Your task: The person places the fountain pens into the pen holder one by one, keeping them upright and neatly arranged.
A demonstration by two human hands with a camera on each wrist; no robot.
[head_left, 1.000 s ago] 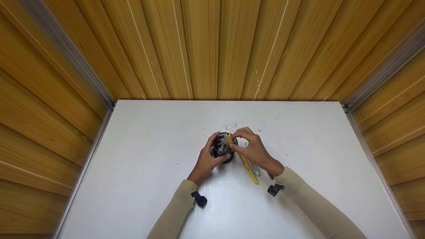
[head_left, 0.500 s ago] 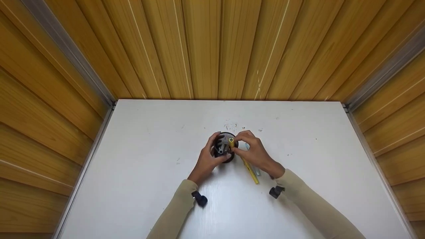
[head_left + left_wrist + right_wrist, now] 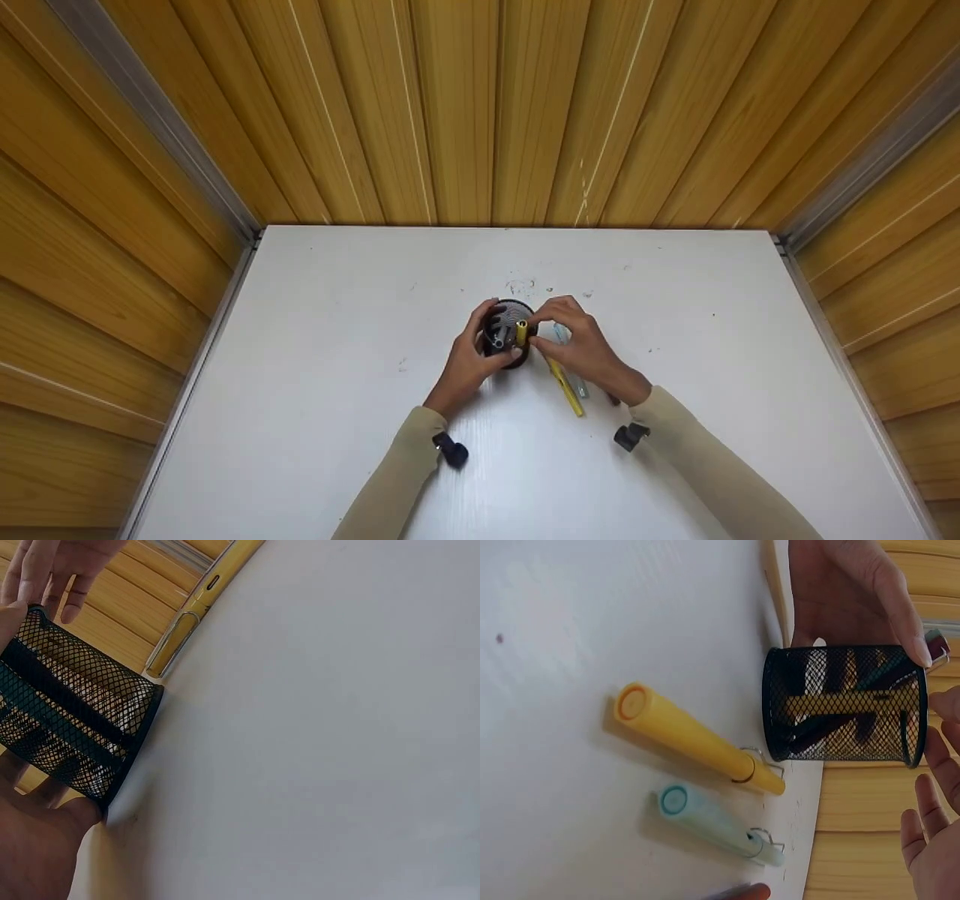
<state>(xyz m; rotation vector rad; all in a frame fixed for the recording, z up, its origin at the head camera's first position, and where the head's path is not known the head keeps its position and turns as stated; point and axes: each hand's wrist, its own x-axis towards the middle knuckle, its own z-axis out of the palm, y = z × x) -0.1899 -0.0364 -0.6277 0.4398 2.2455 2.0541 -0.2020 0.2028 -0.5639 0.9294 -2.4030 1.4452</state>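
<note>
A black mesh pen holder [image 3: 513, 306] stands upright on the white table, gripped by my left hand [image 3: 466, 365] with fingers and thumb around it. Inside it, a yellow pen [image 3: 522, 331] leans beside a dark pen with a clip [image 3: 936, 647] sticking above the rim. My right hand [image 3: 581, 341] is at the holder's right rim, thumb and forefinger spread apart around the yellow pen's top. In the right wrist view, its fingertips [image 3: 936, 746] are right at the rim, and the yellow pen sits down inside the mesh.
Just right of the holder, a second yellow pen [image 3: 682, 739] and a pale blue pen [image 3: 712, 825] lie on the table [image 3: 337, 315]. Beyond them a reddish pen [image 3: 742, 892] shows partly. Wood-look panels [image 3: 457, 112] enclose the table's back and sides.
The yellow pen has gone down into the holder, its top now lower and nearer the front. My right hand has eased slightly right and down; the left keeps its grip.
</note>
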